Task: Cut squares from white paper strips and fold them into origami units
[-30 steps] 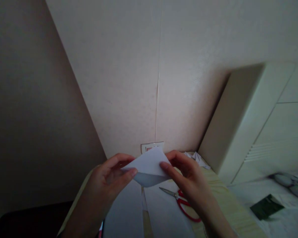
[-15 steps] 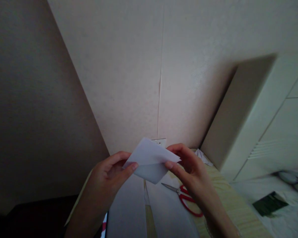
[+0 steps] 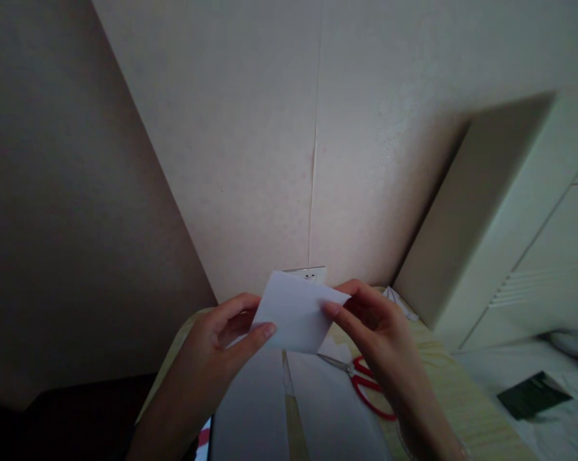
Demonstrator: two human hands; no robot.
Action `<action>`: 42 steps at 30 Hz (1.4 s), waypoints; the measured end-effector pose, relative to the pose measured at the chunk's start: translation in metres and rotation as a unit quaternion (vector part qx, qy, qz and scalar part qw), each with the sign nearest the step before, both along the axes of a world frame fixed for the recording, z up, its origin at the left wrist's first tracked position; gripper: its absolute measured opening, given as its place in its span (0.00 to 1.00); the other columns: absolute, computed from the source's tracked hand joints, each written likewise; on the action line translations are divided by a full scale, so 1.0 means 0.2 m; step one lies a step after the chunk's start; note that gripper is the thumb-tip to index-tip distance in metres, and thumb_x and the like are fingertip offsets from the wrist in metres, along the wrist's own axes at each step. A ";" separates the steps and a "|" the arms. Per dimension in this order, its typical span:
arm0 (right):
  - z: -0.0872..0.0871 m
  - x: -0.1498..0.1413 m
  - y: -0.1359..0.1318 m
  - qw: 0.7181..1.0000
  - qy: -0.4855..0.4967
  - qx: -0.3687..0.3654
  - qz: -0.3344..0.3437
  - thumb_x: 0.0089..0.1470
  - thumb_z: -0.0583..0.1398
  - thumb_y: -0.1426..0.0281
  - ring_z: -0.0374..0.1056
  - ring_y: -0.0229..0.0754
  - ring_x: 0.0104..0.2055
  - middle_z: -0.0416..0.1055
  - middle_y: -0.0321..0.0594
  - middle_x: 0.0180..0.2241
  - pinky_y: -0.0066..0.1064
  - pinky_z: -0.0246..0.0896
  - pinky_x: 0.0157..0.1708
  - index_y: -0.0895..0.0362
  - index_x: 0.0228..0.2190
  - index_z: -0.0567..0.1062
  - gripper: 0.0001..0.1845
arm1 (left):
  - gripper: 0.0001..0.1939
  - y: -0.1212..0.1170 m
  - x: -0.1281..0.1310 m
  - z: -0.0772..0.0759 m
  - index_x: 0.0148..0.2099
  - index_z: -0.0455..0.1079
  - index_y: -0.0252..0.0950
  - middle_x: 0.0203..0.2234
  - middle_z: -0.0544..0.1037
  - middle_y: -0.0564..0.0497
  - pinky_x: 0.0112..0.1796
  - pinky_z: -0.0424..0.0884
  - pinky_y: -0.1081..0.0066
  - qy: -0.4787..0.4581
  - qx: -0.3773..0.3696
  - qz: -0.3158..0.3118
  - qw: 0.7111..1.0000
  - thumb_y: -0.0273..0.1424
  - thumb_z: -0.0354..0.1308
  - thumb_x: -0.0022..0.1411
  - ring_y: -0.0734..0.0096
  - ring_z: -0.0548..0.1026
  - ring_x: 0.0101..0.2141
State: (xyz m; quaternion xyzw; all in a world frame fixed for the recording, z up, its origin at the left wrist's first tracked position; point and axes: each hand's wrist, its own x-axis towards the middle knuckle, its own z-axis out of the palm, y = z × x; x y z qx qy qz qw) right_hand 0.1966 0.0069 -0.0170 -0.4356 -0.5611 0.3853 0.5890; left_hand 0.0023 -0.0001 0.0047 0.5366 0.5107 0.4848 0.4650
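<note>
The white paper (image 3: 293,314) is now showing one broad face, its lower point gone — left hand (image 3: 218,349) and right hand (image 3: 378,330) are pinching it, thumbs in front, above the worktop (image 3: 445,384) toward its far edge. Turning seems in hand; the next move is calling for firm pinches. No writing is reading clearly.

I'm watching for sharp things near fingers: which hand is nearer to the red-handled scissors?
Right. The right hand, pinching the paper, partly overlaps the scissors in view; the left hand is farther off, left of them, at the paper's other side.
</note>
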 end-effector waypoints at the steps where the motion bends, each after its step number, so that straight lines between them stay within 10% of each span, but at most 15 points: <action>1: 0.00 0.00 0.00 1.000 -0.001 0.000 -0.001 0.51 0.67 0.65 0.70 0.40 0.27 0.73 0.34 0.22 0.30 0.61 0.28 0.54 0.23 0.75 0.10 | 0.05 0.00 0.00 0.00 0.33 0.82 0.40 0.30 0.87 0.51 0.37 0.76 0.71 -0.008 -0.008 -0.007 1.000 0.31 0.70 0.51 0.59 0.85 0.37; 42: 0.03 0.01 -0.01 0.997 0.010 0.069 -0.015 0.51 0.69 0.70 0.69 0.36 0.27 0.74 0.29 0.22 0.27 0.62 0.30 0.53 0.22 0.76 0.10 | 0.07 0.01 0.01 -0.01 0.36 0.80 0.41 0.36 0.87 0.51 0.45 0.76 0.67 -0.028 0.003 0.010 1.000 0.33 0.70 0.52 0.58 0.84 0.41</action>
